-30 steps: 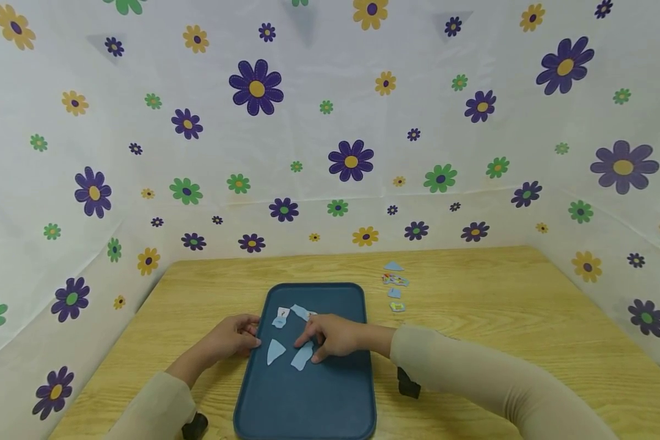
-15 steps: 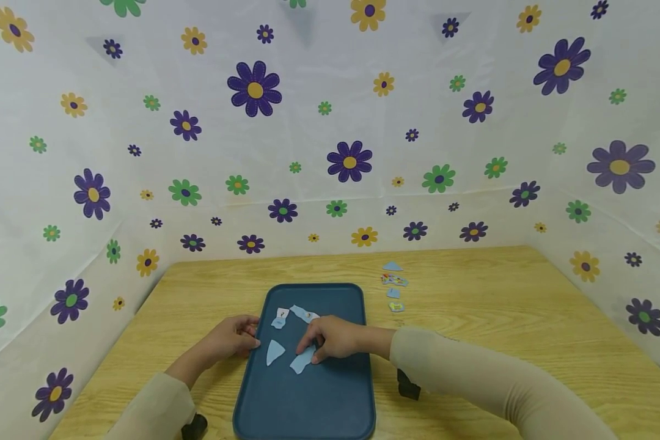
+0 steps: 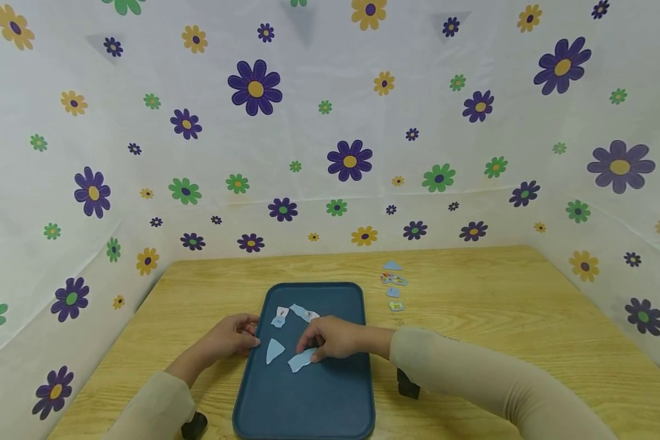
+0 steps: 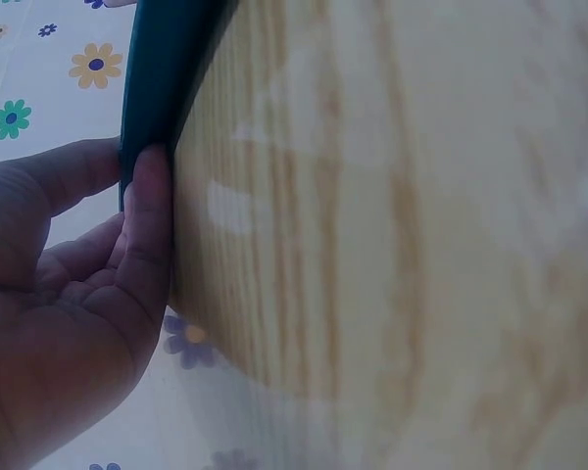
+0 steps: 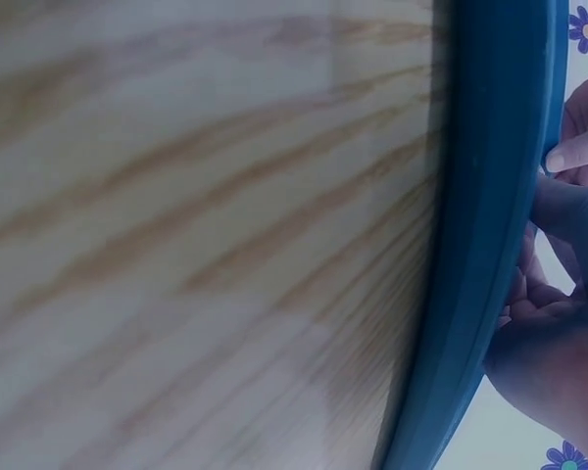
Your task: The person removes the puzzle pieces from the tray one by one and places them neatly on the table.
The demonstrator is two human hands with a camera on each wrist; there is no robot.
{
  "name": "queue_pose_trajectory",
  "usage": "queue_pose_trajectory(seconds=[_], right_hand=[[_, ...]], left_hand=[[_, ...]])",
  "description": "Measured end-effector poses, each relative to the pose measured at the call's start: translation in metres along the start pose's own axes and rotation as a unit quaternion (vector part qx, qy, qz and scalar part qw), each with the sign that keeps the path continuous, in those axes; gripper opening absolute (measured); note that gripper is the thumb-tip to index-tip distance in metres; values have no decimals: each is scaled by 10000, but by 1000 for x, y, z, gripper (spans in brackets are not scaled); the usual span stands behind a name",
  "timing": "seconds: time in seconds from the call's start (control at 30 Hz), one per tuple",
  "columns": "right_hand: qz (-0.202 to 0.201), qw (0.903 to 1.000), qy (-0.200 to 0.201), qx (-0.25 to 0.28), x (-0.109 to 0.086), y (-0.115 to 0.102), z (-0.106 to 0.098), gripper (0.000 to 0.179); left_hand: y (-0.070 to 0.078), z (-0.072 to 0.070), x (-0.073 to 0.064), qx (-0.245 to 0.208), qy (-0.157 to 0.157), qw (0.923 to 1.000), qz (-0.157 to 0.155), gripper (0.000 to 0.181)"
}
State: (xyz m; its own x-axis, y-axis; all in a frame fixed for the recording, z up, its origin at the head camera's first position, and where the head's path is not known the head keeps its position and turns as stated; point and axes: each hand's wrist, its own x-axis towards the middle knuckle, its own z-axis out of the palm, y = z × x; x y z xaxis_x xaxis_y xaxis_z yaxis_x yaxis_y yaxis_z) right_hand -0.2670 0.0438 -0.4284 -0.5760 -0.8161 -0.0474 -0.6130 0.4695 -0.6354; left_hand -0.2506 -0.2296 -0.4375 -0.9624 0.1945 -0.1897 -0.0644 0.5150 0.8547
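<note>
On the dark blue tray (image 3: 308,406) my right hand (image 3: 338,337) pinches a light-blue puzzle piece (image 3: 300,360) between thumb and index finger, close over the tray floor. Left of that piece lies a pale blue wedge-shaped piece (image 3: 274,351). Farther up the tray are a small piece with a printed mark (image 3: 280,316) and a long light-blue piece (image 3: 305,313), whose right end sits behind the right hand. My left hand (image 3: 228,338) grips the tray's left rim; in the left wrist view its thumb and fingers (image 4: 149,220) close on the edge. The right wrist view hides the pinched piece.
Several more pieces lie in a column on the wooden table (image 3: 473,318) beyond the tray's right side: a blue triangle (image 3: 393,265), a multicoloured strip (image 3: 394,279), a small blue one (image 3: 393,293) and a yellow-green one (image 3: 396,306). A flowered cloth (image 3: 308,122) encloses the table.
The pinched piece has turned clockwise, its lower end swinging left, while the right hand's fingers shifted slightly. The left hand stays at the tray rim.
</note>
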Motion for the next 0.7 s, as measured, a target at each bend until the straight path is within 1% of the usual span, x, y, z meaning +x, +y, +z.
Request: queue_pose_trajectory(seconds=[0.2,0.47,0.6,0.7], right_hand=[[-101,9999,-63,-90,-2,-2,-1,22],[-158,9997,-176,49,-4,-2,-1,22],[-138,9996,-124,216,-7,-4,-2,22],[-86,9993,-7,355,-12,-3,-4,22]], left_hand=[[-1,0,-1,-22,-29,10000,22,48],[-3,-1,-1,64,-58,9999,115,50],[-4,-1,-1,40,-57,9999,107,50],[-4,-1,-1,17,-78,9999,108,49]])
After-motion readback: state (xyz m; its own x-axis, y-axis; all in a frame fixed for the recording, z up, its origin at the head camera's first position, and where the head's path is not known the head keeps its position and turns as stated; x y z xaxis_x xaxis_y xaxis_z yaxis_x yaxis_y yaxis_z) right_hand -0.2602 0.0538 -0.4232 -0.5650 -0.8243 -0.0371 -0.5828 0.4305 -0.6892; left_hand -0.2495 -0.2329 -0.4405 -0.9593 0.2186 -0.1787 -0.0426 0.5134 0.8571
